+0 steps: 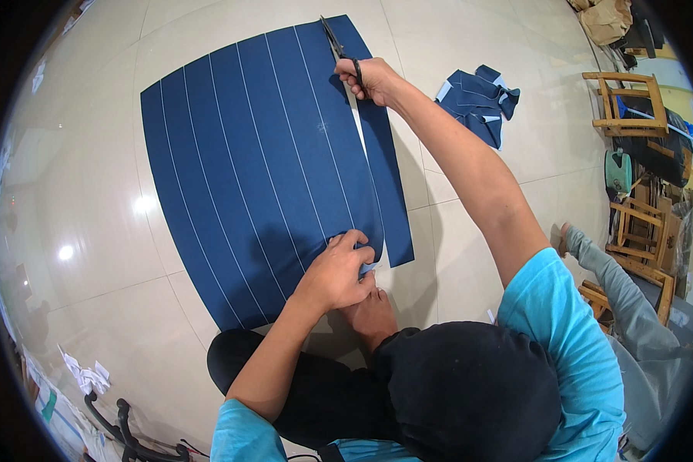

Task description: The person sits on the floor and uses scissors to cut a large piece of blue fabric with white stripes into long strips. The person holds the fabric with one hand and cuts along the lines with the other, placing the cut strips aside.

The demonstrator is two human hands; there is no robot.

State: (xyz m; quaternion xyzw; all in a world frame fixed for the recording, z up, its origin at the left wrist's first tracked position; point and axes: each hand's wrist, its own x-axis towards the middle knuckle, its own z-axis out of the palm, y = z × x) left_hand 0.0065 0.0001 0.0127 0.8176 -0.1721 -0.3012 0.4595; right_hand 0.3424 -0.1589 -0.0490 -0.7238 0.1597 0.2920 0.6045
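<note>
A large sheet of dark blue fabric (239, 162) marked with pale parallel lines lies on the tiled floor. My right hand (368, 80) grips black-handled scissors (336, 41) at the sheet's far right part, their blades pointing to its far edge. Below the scissors a long slit parts the sheet from a narrow blue strip (387, 185) on the right. At the near right corner my left hand (337, 269) presses on the fabric with bent fingers, pinching its edge, where a lighter underside shows. My bare foot (371, 314) is just below that hand.
Crumpled blue fabric scraps (481, 100) lie on the floor to the right. Wooden stools (631, 104) stand along the right side, near another person's grey-clad leg (616, 285). White scraps (86, 375) and a black chair base (127, 431) are at the lower left.
</note>
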